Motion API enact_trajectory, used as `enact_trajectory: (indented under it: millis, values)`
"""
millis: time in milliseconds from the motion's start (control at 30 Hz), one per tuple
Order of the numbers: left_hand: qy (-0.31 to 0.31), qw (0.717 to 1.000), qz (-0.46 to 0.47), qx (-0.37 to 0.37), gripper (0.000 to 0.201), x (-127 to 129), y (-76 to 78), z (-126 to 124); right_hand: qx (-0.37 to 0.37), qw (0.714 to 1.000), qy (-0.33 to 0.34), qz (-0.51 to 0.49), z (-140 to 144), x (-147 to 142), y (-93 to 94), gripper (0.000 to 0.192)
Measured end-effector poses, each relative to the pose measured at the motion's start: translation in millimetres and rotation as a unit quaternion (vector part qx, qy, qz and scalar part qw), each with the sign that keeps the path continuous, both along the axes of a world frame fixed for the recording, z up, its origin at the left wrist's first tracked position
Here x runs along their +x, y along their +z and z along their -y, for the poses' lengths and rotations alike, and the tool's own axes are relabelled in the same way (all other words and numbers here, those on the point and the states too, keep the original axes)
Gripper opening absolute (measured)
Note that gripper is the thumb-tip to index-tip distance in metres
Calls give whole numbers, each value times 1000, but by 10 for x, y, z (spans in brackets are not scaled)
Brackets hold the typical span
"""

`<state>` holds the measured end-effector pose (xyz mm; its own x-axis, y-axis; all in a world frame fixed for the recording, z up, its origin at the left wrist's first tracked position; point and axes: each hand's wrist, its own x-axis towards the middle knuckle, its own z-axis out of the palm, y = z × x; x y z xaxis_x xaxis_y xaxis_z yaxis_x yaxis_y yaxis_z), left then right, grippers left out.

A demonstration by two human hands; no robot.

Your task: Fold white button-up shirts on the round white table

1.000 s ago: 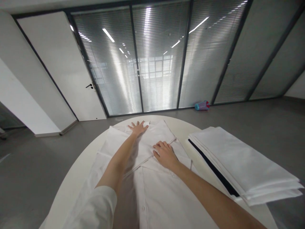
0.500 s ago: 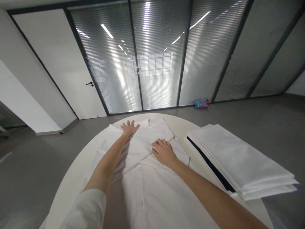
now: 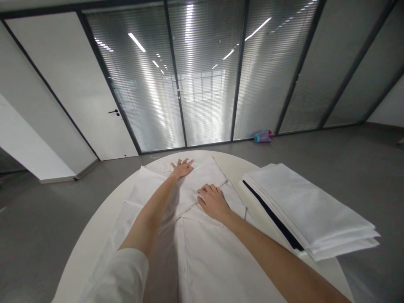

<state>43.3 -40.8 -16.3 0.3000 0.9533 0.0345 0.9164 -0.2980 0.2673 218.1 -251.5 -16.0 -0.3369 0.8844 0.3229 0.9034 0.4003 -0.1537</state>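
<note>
A: What do the hands have under them?

B: A white button-front cotton shirt [image 3: 202,252] spread flat on the round white desk [image 3: 94,235]. The left hand [image 3: 182,168] lies far out near the collar end, palm down, fingers [image 3: 187,162] spread apart and pressed flat on the cloth, gripping nothing. The right hand [image 3: 213,201] sits nearer the person, fingers [image 3: 206,189] held together and slightly bent, resting on a folded edge of the fabric.

A: Is the right hand pinching that edge?

B: I cannot tell; the fingertips touch the fold line, but whether cloth is caught beneath them is hidden.

A: How far along does the folding look?

B: Early to middle, I judge. The part of the shirt beside the right fingers is already turned in over the body, giving a diagonal crease that runs from just beyond those fingers back toward the left forearm. The lower body, with its button row, lies open and unfolded nearer the person, and the side under the left arm looks only partly tidied.

A: Anything else on the desk?

B: A stack of folded white cloths [image 3: 309,210] with a dark strip along one edge, well to the right of the right fingers, apart from the shirt.
</note>
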Motion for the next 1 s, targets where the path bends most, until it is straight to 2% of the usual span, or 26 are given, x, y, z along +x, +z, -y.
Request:
enact_trajectory:
  millis: [133,233,367,467,567,633,733,900,1000]
  values:
    - [-12,999,11,30,50,19,86,187,-1,1000,1,-3,-8,11,-9,28]
    - [-44,997,25,64,42,-22,174,560,-9,1000,1,-6,-11,17,-11,30]
    - [-153,980,83,92,34,-268,280,1436,-14,1000,3,-5,-19,26,-8,31]
    - [-201,970,131,47,37,-518,370,2242,-30,999,8,-32,-55,50,1,30]
    - [-239,965,110,8,37,-732,443,2923,-57,996,13,-66,-110,89,12,29]
    - [-245,966,80,12,36,-856,455,3216,-66,995,18,-71,-130,110,18,29]
    - [-180,982,40,40,38,-1039,410,3396,-64,996,24,-63,-118,120,24,28]
    - [9,998,-20,64,57,-1331,228,3317,-50,997,30,-52,-69,105,16,29]
    - [55,996,-40,55,59,-1431,95,3284,-45,998,22,-47,-80,124,31,28]
